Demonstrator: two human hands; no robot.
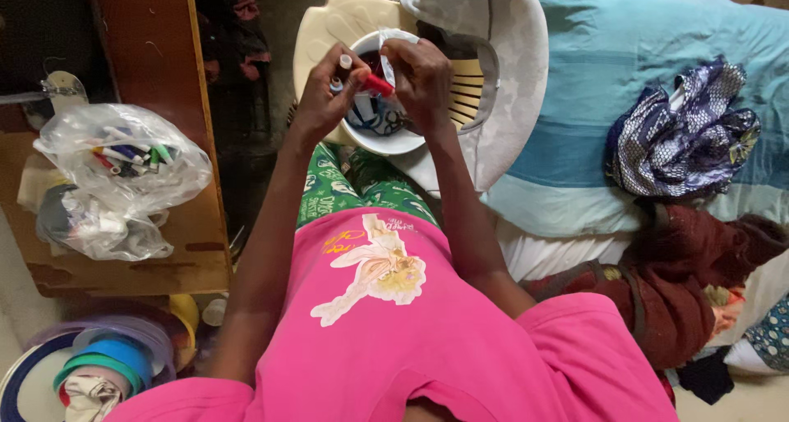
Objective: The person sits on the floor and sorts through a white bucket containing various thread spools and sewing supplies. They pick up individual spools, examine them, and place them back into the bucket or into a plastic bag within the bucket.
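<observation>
My left hand (323, 96) and my right hand (423, 73) meet over a white bowl (393, 140) that rests on a cream plastic chair (337, 19). Between them I hold a red marker (377, 84): the right hand grips its red body, and the left hand's fingers pinch its pale end (345, 61). The bowl holds dark liquid and several more pens, partly hidden by my hands. My pink shirt and green patterned trousers fill the lower middle of the view.
A clear plastic bag of markers (123, 155) lies on a wooden table (156, 52) at left. Stacked plastic bowls (103, 360) sit on the floor. A bed with blue sheet (625, 36), patterned cloth (682, 134) and maroon clothes (690, 266) is at right.
</observation>
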